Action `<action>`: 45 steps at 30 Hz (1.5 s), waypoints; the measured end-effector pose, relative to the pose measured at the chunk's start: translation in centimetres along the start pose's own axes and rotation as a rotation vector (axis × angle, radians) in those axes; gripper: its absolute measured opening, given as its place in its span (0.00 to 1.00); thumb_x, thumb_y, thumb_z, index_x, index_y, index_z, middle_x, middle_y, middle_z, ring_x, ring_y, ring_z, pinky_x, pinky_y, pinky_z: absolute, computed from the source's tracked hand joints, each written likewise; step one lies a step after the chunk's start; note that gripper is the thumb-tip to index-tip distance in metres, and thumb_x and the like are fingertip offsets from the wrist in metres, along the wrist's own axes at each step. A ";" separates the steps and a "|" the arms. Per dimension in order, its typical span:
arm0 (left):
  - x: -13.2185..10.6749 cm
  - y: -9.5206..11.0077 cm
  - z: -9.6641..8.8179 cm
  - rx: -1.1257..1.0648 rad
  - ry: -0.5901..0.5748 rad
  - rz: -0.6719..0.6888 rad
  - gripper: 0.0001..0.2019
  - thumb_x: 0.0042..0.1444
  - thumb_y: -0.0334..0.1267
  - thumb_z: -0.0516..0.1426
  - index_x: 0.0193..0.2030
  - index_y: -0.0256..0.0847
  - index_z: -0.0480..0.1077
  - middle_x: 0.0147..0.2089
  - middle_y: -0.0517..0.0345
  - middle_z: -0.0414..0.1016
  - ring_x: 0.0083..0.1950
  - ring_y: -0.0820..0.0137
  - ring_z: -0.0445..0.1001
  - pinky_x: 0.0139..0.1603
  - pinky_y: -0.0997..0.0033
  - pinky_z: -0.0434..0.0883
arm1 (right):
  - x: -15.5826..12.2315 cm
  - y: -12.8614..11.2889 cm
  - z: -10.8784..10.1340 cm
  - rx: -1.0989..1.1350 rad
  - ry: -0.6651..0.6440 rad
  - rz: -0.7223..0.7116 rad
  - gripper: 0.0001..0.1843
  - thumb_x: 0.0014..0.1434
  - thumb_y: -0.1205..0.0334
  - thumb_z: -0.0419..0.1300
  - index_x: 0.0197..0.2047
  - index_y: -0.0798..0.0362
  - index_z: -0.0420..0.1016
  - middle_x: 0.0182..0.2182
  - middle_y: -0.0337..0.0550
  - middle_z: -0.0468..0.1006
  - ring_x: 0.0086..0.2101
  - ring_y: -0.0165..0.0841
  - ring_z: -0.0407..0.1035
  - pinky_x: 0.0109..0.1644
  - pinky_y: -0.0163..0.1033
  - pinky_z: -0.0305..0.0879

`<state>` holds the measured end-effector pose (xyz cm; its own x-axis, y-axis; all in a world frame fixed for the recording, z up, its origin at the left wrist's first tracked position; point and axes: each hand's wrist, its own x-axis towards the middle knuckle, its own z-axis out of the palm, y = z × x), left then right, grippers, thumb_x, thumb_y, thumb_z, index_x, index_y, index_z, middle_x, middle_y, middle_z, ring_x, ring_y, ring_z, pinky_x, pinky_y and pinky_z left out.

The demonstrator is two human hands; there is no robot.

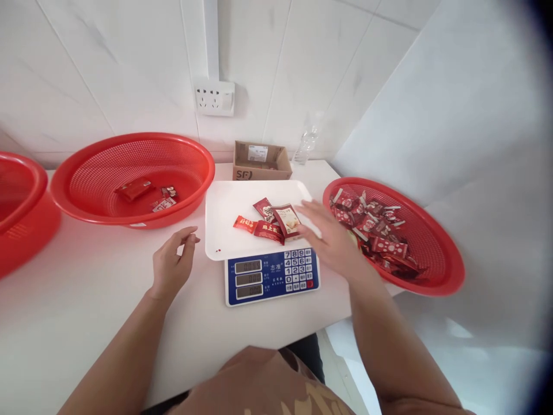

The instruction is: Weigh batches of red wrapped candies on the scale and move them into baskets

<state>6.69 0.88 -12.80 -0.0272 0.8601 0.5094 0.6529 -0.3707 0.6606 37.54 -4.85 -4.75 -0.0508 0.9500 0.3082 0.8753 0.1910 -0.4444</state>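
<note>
Several red snack packets lie together on the white weighing tray [228, 207]. Among them, a larger packet with a cream panel [287, 220] sits at the right, and a small orange-red packet [245, 223] is at the left. My right hand [326, 236] is open at the tray's right side, fingertips beside the larger packet; I cannot tell if they touch it. Left of the tray, my left hand [175, 259] hovers over the table with loosely bent fingers and nothing visible in it. The blue scale panel [273, 278] faces me below the tray.
On the right, a red basket [440, 271] holds many wrapped snacks. A second red basket [129, 141] with a few packets stands left, and another red basket [26, 167] is cut off beyond it. Behind the tray are a cardboard box [261, 173] and a clear bottle [306, 147].
</note>
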 end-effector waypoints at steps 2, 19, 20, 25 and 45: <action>0.0 0.1 0.0 -0.012 0.008 0.002 0.13 0.60 0.42 0.52 0.46 0.41 0.72 0.34 0.58 0.81 0.37 0.72 0.78 0.40 0.73 0.71 | -1.8 1.6 -1.5 -0.041 0.118 0.064 0.27 0.65 0.45 0.48 0.60 0.49 0.68 0.62 0.48 0.66 0.63 0.42 0.56 0.66 0.54 0.51; 0.0 0.0 0.4 -0.050 -0.009 -0.121 0.14 0.59 0.43 0.52 0.46 0.42 0.72 0.33 0.58 0.79 0.36 0.72 0.78 0.34 0.74 0.70 | -6.2 4.1 -2.5 -0.575 -0.202 0.688 0.31 0.64 0.44 0.43 0.63 0.50 0.64 0.47 0.54 0.79 0.43 0.53 0.74 0.40 0.53 0.68; 0.0 0.0 0.5 -0.052 -0.013 -0.126 0.14 0.59 0.43 0.52 0.46 0.42 0.72 0.33 0.58 0.79 0.36 0.72 0.78 0.34 0.73 0.70 | -6.1 4.0 -2.4 -0.589 -0.202 0.691 0.31 0.64 0.44 0.44 0.63 0.50 0.64 0.46 0.54 0.79 0.43 0.53 0.74 0.40 0.52 0.68; -0.1 -0.1 0.6 -0.028 -0.027 -0.137 0.13 0.58 0.44 0.52 0.46 0.43 0.72 0.32 0.59 0.79 0.36 0.72 0.78 0.35 0.73 0.70 | -6.1 3.7 -2.2 -0.636 -0.202 0.678 0.29 0.64 0.46 0.44 0.62 0.49 0.65 0.43 0.52 0.80 0.40 0.50 0.75 0.36 0.48 0.67; 0.8 -0.4 0.2 0.131 -0.131 -0.308 0.15 0.52 0.50 0.51 0.44 0.52 0.71 0.36 0.63 0.80 0.40 0.65 0.78 0.42 0.65 0.70 | -6.7 5.4 -4.2 0.058 0.011 0.644 0.27 0.53 0.55 0.62 0.57 0.48 0.70 0.54 0.46 0.75 0.53 0.41 0.69 0.56 0.48 0.64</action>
<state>6.56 1.75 -12.74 -0.1462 0.9653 0.2164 0.7209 -0.0458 0.6915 44.56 -11.19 -5.69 0.4807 0.8765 -0.0269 0.7018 -0.4029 -0.5875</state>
